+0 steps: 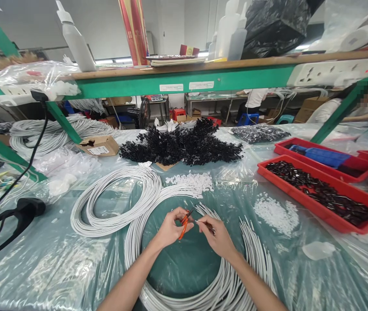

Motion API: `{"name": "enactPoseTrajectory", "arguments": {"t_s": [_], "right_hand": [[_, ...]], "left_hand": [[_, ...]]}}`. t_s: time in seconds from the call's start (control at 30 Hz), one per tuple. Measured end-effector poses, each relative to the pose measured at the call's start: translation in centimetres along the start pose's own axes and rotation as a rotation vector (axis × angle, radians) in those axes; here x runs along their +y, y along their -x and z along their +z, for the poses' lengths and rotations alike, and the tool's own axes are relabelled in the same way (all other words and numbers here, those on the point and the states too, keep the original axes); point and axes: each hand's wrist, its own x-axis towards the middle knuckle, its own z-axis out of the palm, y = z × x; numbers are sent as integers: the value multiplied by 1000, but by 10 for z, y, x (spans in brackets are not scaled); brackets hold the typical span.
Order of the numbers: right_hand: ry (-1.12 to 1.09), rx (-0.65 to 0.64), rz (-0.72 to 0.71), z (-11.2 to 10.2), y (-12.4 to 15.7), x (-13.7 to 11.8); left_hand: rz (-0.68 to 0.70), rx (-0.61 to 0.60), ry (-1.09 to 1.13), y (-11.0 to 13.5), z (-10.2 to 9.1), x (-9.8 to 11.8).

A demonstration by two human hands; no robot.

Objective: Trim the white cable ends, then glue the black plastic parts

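Note:
My left hand [173, 227] is closed around small orange-handled pliers or cutters [184, 225]; their dark jaws point up and to the right. Close beside them, the fingers of my right hand [215, 235] pinch the end of a thin white cable [197, 222]. Both hands are over the middle of a large ring of white cables [135, 242], whose loose ends fan out at the right. A second coil of white cable [82, 211] lies to the left and overlaps the ring. Which exact tool it is and the cable's very tip are too small to tell.
Black-tipped cable ends [184, 144] are heaped at the back. Small white pieces [276, 214] lie right of the ring, near a red tray [319, 168] of dark parts. A green shelf frame [128, 84] crosses above. A black cable tool or plug [30, 209] stands at left.

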Motion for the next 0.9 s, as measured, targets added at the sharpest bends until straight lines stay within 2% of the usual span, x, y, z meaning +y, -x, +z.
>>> {"name": "enactPoseTrajectory", "arguments": {"t_s": [0.27, 0.63, 0.9], "right_hand": [[78, -14, -47, 5, 2, -2], [-169, -180, 14, 0, 3, -7], [-138, -143, 50, 2, 4, -11]], "left_hand": [[-2, 61, 109, 0, 7, -1], [-72, -125, 524, 0, 6, 9], [-124, -69, 541, -1, 5, 8]]}}
